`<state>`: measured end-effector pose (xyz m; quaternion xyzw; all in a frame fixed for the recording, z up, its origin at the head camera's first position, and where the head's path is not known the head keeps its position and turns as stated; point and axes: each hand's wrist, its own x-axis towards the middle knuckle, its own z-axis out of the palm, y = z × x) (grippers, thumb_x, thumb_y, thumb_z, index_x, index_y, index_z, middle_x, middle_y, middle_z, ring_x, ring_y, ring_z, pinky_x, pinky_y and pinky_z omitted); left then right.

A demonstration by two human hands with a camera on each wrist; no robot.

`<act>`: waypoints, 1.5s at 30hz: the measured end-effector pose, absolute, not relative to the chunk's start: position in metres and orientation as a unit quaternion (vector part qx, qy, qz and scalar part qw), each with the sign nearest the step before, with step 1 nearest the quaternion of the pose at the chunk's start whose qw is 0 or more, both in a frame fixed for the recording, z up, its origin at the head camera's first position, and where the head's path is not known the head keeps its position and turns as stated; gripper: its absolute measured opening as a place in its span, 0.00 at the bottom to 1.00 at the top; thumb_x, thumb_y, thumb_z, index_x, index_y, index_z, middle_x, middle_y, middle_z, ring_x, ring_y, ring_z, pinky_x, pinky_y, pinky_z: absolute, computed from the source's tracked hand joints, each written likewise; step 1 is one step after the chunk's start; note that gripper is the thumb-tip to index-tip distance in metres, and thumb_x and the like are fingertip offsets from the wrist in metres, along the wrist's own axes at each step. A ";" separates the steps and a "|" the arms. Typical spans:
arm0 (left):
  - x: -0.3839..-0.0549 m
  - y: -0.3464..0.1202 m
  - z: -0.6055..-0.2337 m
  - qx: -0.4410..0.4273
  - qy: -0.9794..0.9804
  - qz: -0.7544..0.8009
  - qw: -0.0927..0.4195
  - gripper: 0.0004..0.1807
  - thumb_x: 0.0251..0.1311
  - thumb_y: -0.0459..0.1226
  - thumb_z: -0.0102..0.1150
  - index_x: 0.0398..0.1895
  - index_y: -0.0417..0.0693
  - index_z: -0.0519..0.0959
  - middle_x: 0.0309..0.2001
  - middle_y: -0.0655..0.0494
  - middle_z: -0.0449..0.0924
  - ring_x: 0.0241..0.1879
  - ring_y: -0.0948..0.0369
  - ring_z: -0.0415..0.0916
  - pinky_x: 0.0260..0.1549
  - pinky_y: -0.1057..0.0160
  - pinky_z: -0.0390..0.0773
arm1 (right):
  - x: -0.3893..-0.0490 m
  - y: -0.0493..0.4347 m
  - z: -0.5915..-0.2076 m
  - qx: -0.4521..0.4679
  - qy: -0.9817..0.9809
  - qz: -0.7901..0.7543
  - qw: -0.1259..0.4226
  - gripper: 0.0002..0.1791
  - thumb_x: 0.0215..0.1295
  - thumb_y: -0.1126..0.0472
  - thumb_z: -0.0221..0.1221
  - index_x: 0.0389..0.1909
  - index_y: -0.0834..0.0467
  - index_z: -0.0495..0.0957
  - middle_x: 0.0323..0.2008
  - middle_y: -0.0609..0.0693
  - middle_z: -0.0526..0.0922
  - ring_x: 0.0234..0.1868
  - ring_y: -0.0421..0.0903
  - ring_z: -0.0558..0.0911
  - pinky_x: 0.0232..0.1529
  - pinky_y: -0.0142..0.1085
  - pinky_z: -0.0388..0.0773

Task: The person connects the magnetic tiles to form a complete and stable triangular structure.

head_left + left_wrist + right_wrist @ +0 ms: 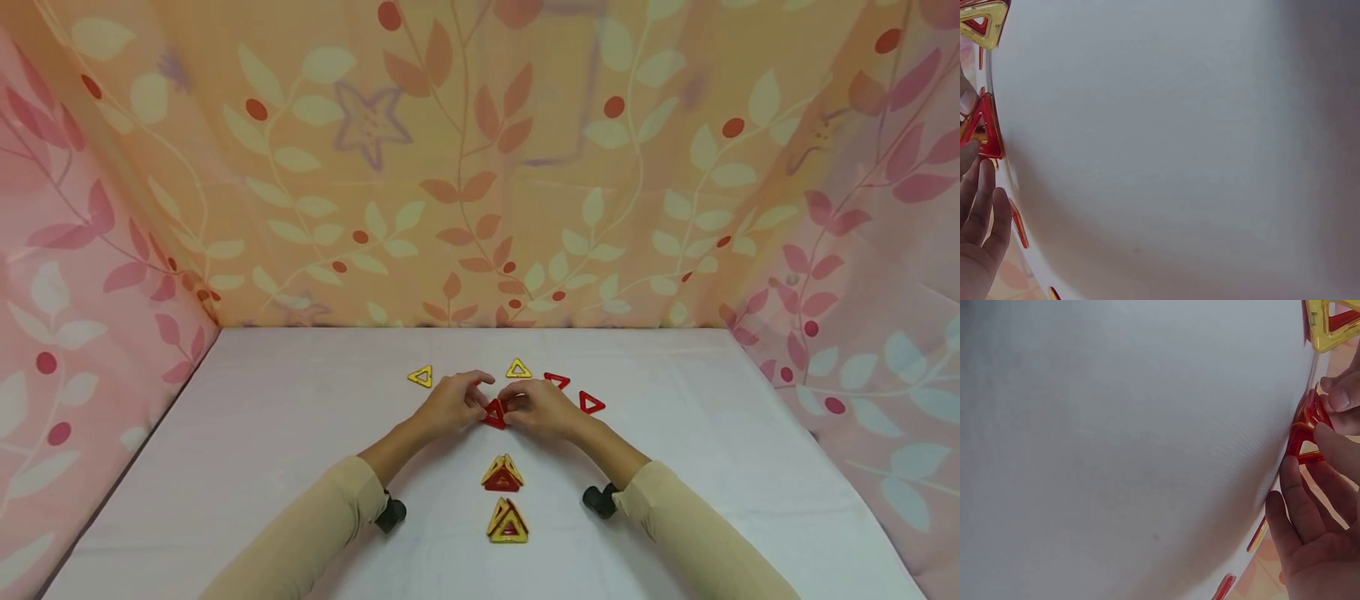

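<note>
Near the middle of the table in the head view, my left hand and right hand face each other over red triangular magnetic tiles. The fingers and thumb of the left hand pinch a red tile at its lower corner in the left wrist view. From the other side my right hand pinches a red tile. These red tiles lean together at an angle, partly hidden by the fingertips. A bit of red also shows behind the left index finger.
Two small pyramids of red and yellow tiles stand nearer the body, one red-fronted, one yellow-fronted. Beyond the hands lie loose yellow tiles, left and centre, and red tiles at right. Patterned cloth encloses the white table.
</note>
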<state>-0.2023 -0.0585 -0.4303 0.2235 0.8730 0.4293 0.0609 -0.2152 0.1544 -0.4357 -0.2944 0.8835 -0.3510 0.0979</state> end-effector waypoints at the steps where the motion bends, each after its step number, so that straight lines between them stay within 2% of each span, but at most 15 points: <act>1: -0.202 -0.059 -0.431 0.226 0.873 0.428 0.061 0.24 0.56 0.21 0.64 0.57 0.36 0.76 0.33 0.52 0.85 0.33 0.60 0.80 0.34 0.64 0.80 | -0.215 0.154 -0.436 -0.295 0.884 -0.349 0.095 0.16 0.62 0.67 0.67 0.50 0.63 0.81 0.47 0.52 0.85 0.48 0.46 0.85 0.53 0.43 0.79; 9: -0.199 -0.060 -0.434 0.232 0.874 0.422 0.067 0.21 0.56 0.22 0.64 0.55 0.38 0.78 0.34 0.52 0.85 0.35 0.58 0.81 0.40 0.60 0.80 | -0.213 0.154 -0.435 -0.289 0.894 -0.332 0.080 0.20 0.59 0.63 0.70 0.52 0.63 0.81 0.47 0.52 0.85 0.47 0.44 0.84 0.51 0.42 0.79; 13: -0.196 -0.061 -0.435 0.227 0.870 0.431 0.075 0.23 0.56 0.23 0.64 0.56 0.39 0.77 0.39 0.49 0.85 0.38 0.58 0.82 0.41 0.58 0.82 | -0.212 0.154 -0.435 -0.295 0.898 -0.319 0.072 0.21 0.58 0.62 0.71 0.52 0.62 0.81 0.46 0.51 0.85 0.47 0.45 0.82 0.52 0.43 0.79; 19: -0.194 -0.060 -0.437 0.214 0.864 0.445 0.096 0.27 0.56 0.24 0.65 0.60 0.40 0.75 0.46 0.46 0.84 0.41 0.57 0.83 0.43 0.59 0.82 | -0.212 0.155 -0.436 -0.288 0.901 -0.317 0.076 0.18 0.61 0.66 0.67 0.53 0.62 0.80 0.45 0.50 0.85 0.47 0.45 0.82 0.52 0.42 0.79; 34: -0.194 -0.061 -0.437 0.203 0.850 0.471 0.118 0.28 0.57 0.25 0.66 0.63 0.40 0.73 0.44 0.47 0.85 0.42 0.57 0.83 0.40 0.61 0.83 | -0.215 0.157 -0.436 -0.308 0.891 -0.321 0.089 0.17 0.61 0.67 0.67 0.52 0.62 0.81 0.44 0.48 0.85 0.46 0.44 0.82 0.52 0.42 0.78; 39: -0.198 -0.068 -0.436 0.206 0.850 0.476 0.092 0.26 0.59 0.25 0.64 0.62 0.38 0.74 0.43 0.46 0.85 0.41 0.58 0.84 0.41 0.61 0.83 | -0.216 0.158 -0.436 -0.310 0.890 -0.320 0.092 0.17 0.62 0.67 0.67 0.53 0.62 0.81 0.45 0.49 0.85 0.47 0.45 0.81 0.53 0.43 0.78; 45: -0.216 -0.092 -0.429 0.179 0.862 0.473 0.020 0.22 0.59 0.23 0.62 0.58 0.37 0.76 0.43 0.43 0.86 0.39 0.56 0.80 0.42 0.59 0.82 | -0.216 0.158 -0.435 -0.301 0.894 -0.315 0.101 0.18 0.63 0.65 0.66 0.54 0.60 0.81 0.46 0.47 0.84 0.48 0.44 0.80 0.54 0.43 0.76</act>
